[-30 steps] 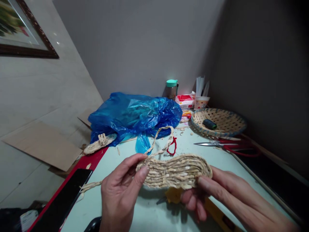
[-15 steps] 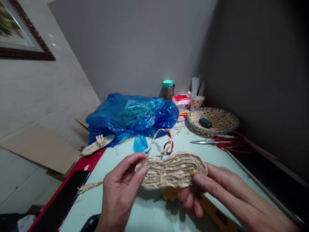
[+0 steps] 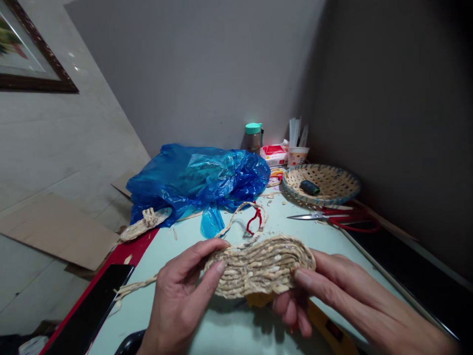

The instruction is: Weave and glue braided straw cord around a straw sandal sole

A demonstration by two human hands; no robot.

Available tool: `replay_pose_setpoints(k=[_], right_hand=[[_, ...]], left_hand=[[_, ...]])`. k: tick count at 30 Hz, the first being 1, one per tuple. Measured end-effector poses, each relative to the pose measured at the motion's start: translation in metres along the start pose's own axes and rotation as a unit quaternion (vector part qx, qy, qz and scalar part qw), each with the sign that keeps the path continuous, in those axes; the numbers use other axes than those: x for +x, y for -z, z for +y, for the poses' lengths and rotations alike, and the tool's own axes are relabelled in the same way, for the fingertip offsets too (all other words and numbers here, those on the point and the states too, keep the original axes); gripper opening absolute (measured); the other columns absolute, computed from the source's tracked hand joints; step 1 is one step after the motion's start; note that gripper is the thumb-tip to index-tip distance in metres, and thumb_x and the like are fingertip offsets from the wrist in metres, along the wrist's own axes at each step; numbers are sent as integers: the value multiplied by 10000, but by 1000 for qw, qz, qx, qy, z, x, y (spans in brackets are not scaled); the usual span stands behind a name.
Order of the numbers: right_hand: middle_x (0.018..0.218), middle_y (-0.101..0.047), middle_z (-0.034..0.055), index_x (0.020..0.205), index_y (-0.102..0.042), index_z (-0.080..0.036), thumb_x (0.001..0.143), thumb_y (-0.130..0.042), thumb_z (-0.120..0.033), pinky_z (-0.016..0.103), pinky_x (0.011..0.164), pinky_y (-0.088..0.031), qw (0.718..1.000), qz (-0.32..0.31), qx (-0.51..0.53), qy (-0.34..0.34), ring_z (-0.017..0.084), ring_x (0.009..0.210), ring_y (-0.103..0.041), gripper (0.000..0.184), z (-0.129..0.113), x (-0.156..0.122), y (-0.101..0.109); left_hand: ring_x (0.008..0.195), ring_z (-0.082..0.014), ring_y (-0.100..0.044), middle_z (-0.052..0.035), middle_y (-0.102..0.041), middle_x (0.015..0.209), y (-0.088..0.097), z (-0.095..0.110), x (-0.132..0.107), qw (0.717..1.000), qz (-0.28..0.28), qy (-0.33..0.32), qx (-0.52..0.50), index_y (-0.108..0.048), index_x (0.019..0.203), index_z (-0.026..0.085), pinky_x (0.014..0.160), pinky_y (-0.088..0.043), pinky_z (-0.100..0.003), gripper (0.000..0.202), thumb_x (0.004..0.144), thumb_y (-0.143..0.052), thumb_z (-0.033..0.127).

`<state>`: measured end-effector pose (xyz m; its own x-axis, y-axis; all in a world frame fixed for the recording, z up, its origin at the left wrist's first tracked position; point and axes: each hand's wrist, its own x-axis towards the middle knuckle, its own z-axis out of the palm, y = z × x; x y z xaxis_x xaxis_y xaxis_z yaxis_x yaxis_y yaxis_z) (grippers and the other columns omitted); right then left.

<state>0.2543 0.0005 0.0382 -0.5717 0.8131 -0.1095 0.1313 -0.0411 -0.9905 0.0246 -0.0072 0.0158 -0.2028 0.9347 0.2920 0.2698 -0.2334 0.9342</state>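
A woven straw sole [image 3: 260,266], made of coiled tan cord and narrowed at its middle, is held up above the table between both hands. My left hand [image 3: 185,291] grips its left end, thumb on the near face. At the right end, my right hand [image 3: 325,291] pinches it between thumb and fingers, the other fingers curled below. A loop of braided straw cord [image 3: 236,214] rises behind the sole, with a red cord [image 3: 254,219] beside it. Loose straw strands [image 3: 138,285] stick out left of my left hand. Something yellow, partly hidden, lies beneath the sole.
A blue plastic bag [image 3: 199,177] fills the back left, a small straw slipper [image 3: 146,224] beside it. Red-handled scissors [image 3: 343,217] and a round bamboo tray [image 3: 332,185] with a dark thread spool [image 3: 309,187] lie right. A black phone-like slab [image 3: 92,305] lies at left.
The sole has tilted slightly and sits a little lower, still in both hands. The view has shifted slightly, so the background appears further left.
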Motion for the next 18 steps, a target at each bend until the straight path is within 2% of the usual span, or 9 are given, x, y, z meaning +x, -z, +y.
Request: replay_pose_setpoints(k=[4,7,9,13,16,18], right_hand=[[986,-692,35,981,-676,-217,1095,-309,-458,276,865,-525,999,-15,-45,-1,168,867,-644,454,-2,0,3],[959,-703,41,982,-671,-213,1082,-336,-490,272,813,-551,999,-18,-43,10,171,830,-659,447,-1,0,4],[917,-714,41,978,-669,-210,1060,-377,-535,260,752,-565,999,-18,-25,20,168,776,-663,445,2,1,3],[902,-722,41,991,-669,-215,1045,-395,-566,250,727,-570,1000,-16,-6,27,167,757,-665,449,5,4,0],[901,-722,39,1006,-668,-222,1048,-385,-565,253,747,-573,1000,-23,-10,14,170,767,-667,447,3,3,0],[970,-721,39,1025,-686,-241,1065,-364,-524,277,831,-571,999,-23,-47,-3,190,859,-679,431,4,-2,3]], left_hand=[[799,-165,-717,3,-787,864,-1,4,0,1000,1,19,-14,-813,847,273,786,-560,-202,117,762,-736,250],[788,-163,-718,4,-777,851,0,4,1,999,-7,28,-27,-802,835,266,766,-560,-191,96,768,-733,257],[807,-164,-721,-4,-778,884,3,1,2,999,-28,24,-27,-797,870,262,745,-559,-179,104,796,-728,280],[838,-164,-728,-13,-780,929,8,-4,4,996,-78,9,-30,-786,949,268,721,-554,-158,140,841,-715,320],[826,-148,-712,-4,-769,897,5,-1,1,997,-50,27,-60,-784,918,266,716,-534,-140,122,833,-720,326],[798,-136,-701,3,-757,871,1,3,0,994,-44,48,-86,-782,899,262,699,-524,-131,113,819,-729,322]])
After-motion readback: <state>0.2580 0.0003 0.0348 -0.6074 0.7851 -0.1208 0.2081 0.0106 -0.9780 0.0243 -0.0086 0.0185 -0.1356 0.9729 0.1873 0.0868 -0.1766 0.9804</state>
